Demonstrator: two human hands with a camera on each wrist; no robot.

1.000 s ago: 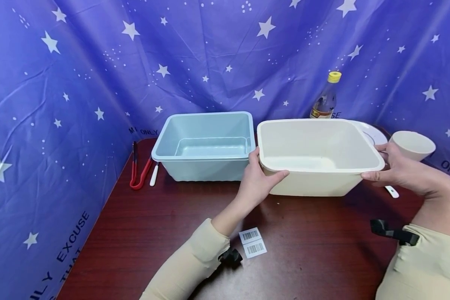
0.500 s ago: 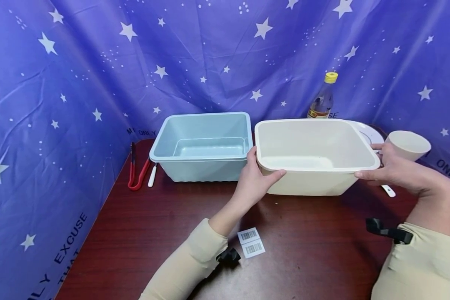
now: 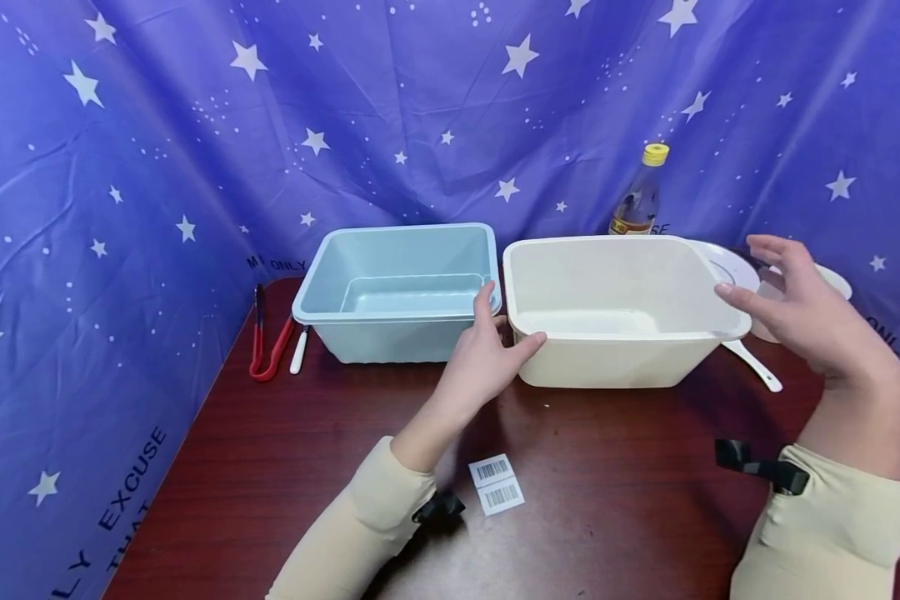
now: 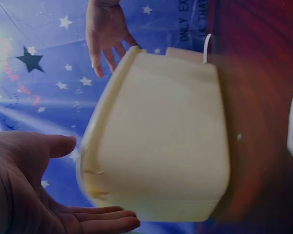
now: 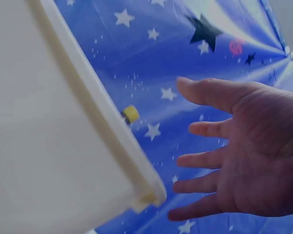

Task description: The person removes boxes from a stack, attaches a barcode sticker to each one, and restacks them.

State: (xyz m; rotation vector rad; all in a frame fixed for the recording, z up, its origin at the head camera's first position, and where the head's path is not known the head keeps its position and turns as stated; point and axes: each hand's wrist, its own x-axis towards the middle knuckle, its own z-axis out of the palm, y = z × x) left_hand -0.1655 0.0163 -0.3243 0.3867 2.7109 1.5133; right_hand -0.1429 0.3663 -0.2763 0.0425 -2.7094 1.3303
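Observation:
A cream plastic bin (image 3: pixel 603 364) stands upright on the dark red table, right of a light blue bin (image 3: pixel 405 340). Both look empty inside. My left hand (image 3: pixel 478 360) is at the cream bin's near left corner, thumb toward its front and fingers between the two bins. In the left wrist view that hand's fingers (image 4: pixel 105 222) are extended, apart from the bin's rim. Off the cream bin's right end, my right hand (image 3: pixel 817 317) is raised with fingers spread and holds nothing. The right wrist view shows its bare palm (image 5: pixel 259 156) facing the rim.
Behind the cream bin are a yellow-capped bottle (image 3: pixel 637 200) and a white plate (image 3: pixel 731 265). A white handle (image 3: pixel 753 364) and a cup (image 3: pixel 834 281) lie to the right, the cup partly hidden. Red tongs (image 3: pixel 270 358), another white handle (image 3: pixel 298 352) and a barcode label (image 3: pixel 497 485) also lie there.
Both hands have let go of the cream bin's rim. The right hand has lifted up and away; the left has moved slightly left with fingers opened. The bin stays beside the blue one.

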